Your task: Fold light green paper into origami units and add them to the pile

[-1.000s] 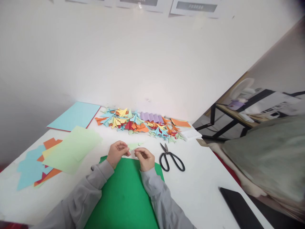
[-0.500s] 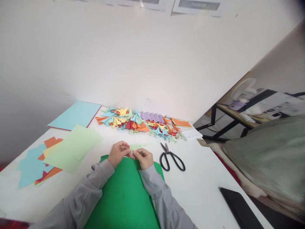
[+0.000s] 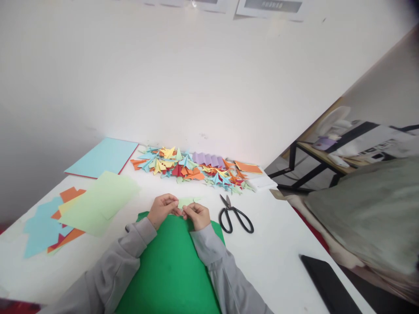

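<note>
Between my fingertips, over the top edge of a green cloth [image 3: 173,266], is a small piece of light green paper [image 3: 186,202]. My left hand [image 3: 163,210] pinches its left side, and my right hand [image 3: 197,214] pinches its lower right side. The fingertips of both hands almost meet, and they partly hide the paper. Black-handled scissors [image 3: 235,213] lie to the right of my right hand, blades slightly apart and pointing away. Beyond my hands lies a long heap of small folded paper shapes [image 3: 186,168] in several colours.
Light green sheets [image 3: 101,200] overlap coloured scraps [image 3: 44,226] at the left. A light blue sheet [image 3: 103,157] lies behind them. An orange pad [image 3: 248,168] is at the back right, a black flat object [image 3: 329,283] at the front right. Another person's arm [image 3: 330,240] is beyond the table's right edge.
</note>
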`<state>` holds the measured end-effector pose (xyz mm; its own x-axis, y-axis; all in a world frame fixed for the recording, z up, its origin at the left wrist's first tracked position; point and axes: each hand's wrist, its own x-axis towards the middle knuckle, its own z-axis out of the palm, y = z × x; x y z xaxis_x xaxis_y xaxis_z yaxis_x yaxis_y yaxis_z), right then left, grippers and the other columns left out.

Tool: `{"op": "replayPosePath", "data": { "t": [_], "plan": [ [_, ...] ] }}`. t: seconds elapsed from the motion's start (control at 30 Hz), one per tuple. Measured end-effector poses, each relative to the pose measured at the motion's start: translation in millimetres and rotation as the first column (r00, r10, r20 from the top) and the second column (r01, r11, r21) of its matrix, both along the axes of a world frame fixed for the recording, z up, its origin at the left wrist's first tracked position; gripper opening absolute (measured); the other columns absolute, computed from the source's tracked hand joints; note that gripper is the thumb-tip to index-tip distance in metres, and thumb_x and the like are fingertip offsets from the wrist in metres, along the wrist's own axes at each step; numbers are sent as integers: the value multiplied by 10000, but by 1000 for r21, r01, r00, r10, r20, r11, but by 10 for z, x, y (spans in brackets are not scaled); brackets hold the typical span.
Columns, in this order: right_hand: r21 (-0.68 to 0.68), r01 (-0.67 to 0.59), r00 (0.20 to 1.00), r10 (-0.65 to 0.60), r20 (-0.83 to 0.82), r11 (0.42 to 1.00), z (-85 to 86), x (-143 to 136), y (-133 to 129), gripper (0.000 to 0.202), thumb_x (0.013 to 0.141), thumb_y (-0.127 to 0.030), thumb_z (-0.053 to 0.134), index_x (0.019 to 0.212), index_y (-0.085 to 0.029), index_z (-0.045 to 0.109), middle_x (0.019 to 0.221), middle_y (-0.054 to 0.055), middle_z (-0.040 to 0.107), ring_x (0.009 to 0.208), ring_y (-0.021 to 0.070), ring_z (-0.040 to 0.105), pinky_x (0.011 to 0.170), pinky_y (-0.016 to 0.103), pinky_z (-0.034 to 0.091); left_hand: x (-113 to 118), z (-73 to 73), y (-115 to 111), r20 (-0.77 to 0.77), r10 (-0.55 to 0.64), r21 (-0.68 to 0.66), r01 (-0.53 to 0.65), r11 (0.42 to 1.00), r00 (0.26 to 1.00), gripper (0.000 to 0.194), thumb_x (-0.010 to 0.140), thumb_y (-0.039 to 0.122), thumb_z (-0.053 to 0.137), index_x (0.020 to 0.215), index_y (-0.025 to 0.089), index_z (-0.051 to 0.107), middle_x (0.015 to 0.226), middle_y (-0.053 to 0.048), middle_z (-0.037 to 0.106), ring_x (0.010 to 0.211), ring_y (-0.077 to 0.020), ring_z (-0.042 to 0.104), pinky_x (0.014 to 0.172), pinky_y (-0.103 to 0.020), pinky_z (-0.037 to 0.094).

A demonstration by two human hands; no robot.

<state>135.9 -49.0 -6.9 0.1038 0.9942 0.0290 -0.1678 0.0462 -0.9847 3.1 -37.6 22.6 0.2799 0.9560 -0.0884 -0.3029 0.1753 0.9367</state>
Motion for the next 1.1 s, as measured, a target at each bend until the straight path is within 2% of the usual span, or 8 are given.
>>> {"op": "replayPosePath", "data": {
  "t": [0.1,0.3,0.53,0.73,0.83,1.0,1.1],
  "plan": [
    [-5,9,1000,-9,7,1000,-14,0,4,227,569,-324,672,472,-150,563,396,-17,561,344,85,464,384,212,366,-4,-3,6,-2,4,-19,-4,1000,1000,252,599,323,653,696,131,520,481,14,588,456,-136,588,500,-260,480],
    [-37,-12,998,10,-55,999,-39,17,16,213,574,-303,676,482,-146,566,422,-14,583,340,80,475,378,204,361,-11,-36,16,-28,11,37,-10,999,1000,247,598,294,656,724,122,530,509,12,596,489,-128,591,527,-257,483],
    [-61,-97,986,87,-139,993,-44,21,24,207,584,-311,678,500,-149,581,454,-6,604,363,90,501,390,209,382,8,-32,16,-83,30,49,-26,998,996,316,488,219,722,703,122,512,552,33,580,467,-109,573,486,-235,472],
    [-79,-100,982,86,-170,992,-79,7,33,201,574,-305,684,492,-147,589,455,-2,608,354,90,500,390,212,383,15,-13,5,-44,25,48,-23,999,999,280,610,294,643,794,132,507,509,43,565,466,-106,568,488,-234,465],
    [-87,-88,983,72,-170,992,-90,1,33,193,562,-296,691,496,-144,592,456,0,611,350,88,499,388,209,378,13,-17,5,-64,37,30,-35,999,997,258,611,302,638,750,125,512,486,41,560,449,-110,563,481,-237,465],
    [-85,-101,985,87,-152,991,-70,-1,18,194,589,-308,675,522,-142,601,456,-6,605,366,84,503,402,204,384,6,-45,17,-68,48,115,-40,993,997,312,621,256,623,900,140,543,513,48,578,464,-112,570,500,-244,479],
    [-58,-96,988,88,-125,994,-46,-4,3,182,606,-310,667,549,-149,602,458,-12,604,393,88,515,426,207,397,5,-57,24,-121,58,131,-42,990,991,188,619,249,617,759,124,608,505,18,598,484,-119,576,523,-248,487]
  ]
}}
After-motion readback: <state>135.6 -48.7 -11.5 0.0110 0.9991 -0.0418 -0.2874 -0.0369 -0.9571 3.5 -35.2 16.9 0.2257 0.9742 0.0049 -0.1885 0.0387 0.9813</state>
